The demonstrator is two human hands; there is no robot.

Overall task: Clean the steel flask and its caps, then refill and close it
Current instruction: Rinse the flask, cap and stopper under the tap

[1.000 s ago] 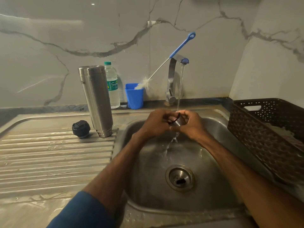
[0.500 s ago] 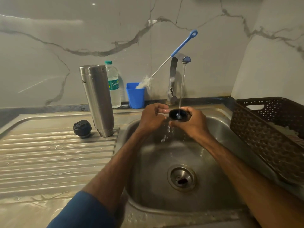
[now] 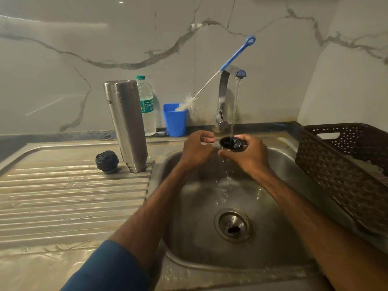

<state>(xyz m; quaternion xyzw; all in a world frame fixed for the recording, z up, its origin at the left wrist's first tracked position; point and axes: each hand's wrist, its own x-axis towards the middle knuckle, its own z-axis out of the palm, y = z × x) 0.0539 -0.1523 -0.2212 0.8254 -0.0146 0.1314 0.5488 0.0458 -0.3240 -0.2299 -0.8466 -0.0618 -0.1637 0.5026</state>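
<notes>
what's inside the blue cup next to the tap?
The bottle brush stands in the blue cup, white bristles at the rim, blue handle leaning up toward the tap. The cup's wall hides its inside, so anything else in there can't be seen.

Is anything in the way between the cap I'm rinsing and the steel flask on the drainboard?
Only your own left hand, raised beside the cap that the right hand holds under the tap; nothing else visible lies between it and the steel flask.
</notes>
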